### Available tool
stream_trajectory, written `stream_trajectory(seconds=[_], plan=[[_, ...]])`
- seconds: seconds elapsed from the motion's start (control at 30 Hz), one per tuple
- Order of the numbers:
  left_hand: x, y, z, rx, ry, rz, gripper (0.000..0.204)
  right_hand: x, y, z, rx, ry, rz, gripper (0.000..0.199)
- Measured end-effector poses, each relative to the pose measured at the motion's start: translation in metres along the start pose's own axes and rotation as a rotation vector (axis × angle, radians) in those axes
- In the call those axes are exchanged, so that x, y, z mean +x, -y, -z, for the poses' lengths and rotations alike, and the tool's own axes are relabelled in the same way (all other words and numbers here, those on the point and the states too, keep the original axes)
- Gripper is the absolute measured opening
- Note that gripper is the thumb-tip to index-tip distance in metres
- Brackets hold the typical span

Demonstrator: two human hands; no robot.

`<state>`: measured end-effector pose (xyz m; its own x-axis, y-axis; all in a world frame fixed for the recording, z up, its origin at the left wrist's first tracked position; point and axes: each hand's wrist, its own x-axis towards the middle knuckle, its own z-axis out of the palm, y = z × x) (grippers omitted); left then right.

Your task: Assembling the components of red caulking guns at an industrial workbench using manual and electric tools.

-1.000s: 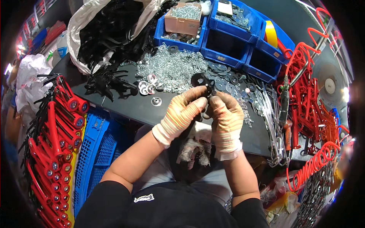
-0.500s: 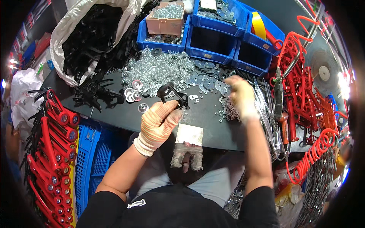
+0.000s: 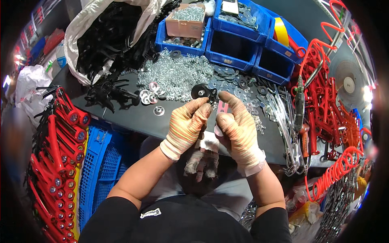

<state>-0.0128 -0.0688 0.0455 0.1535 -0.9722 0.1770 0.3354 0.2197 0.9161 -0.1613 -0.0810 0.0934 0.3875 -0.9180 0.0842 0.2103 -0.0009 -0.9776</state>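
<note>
A small black part (image 3: 201,91) with a rounded end is pinched between the fingertips of my left hand (image 3: 187,125), which wears a striped, stained work glove. Close beside it, my gloved right hand (image 3: 240,133) has its index fingertip at the part's right side and its thumb bent below. The other right fingers curl in, so what they may hold is hidden. A pink patch (image 3: 222,108) shows between that thumb and index finger; I cannot tell what it is. Beneath the hands is a cloth-wrapped block (image 3: 209,141) at the table's near edge.
A heap of small springs (image 3: 174,75), flat washers (image 3: 223,74) and metal rods (image 3: 281,121) lie on the dark table (image 3: 133,115). Blue bins (image 3: 228,61) stand behind. A white sack (image 3: 73,52) holds black parts. Red handles (image 3: 52,141) stack left; a coiled red hose (image 3: 337,172) hangs right.
My right hand has come back from the washers on the right to the black part. The left hand has moved slightly right and turned the part so its rounded end shows.
</note>
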Motion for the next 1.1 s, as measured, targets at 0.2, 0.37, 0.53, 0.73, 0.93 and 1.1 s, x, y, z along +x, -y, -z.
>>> stream_trajectory(seconds=[0.2, 0.37, 0.53, 0.73, 0.93, 1.1], plan=[[-0.008, -0.003, -0.01, 0.054, 0.032, -0.047, 0.031, -0.013, 0.027, 0.003, 0.216, 0.152, -0.224, 0.073], [-0.01, 0.0, -0.014, 0.0, 0.082, -0.016, 0.033, -0.01, 0.023, -0.003, 0.193, 0.054, -0.154, 0.07], [-0.008, -0.012, 0.004, 0.424, 0.376, 0.039, 0.061, 0.007, -0.011, 0.02, -0.088, -0.036, 0.05, 0.058], [0.003, -0.01, 0.019, 0.445, 0.354, 0.005, 0.058, 0.006, -0.025, 0.246, -2.161, -0.549, -0.262, 0.016], [0.019, 0.008, 0.013, 0.089, 0.279, 0.122, 0.062, -0.02, 0.001, 0.214, -1.945, -0.546, 0.084, 0.017], [0.03, 0.012, 0.008, -0.176, 0.293, 0.387, 0.058, -0.039, -0.024, 0.188, -1.948, -0.264, 0.187, 0.033]])
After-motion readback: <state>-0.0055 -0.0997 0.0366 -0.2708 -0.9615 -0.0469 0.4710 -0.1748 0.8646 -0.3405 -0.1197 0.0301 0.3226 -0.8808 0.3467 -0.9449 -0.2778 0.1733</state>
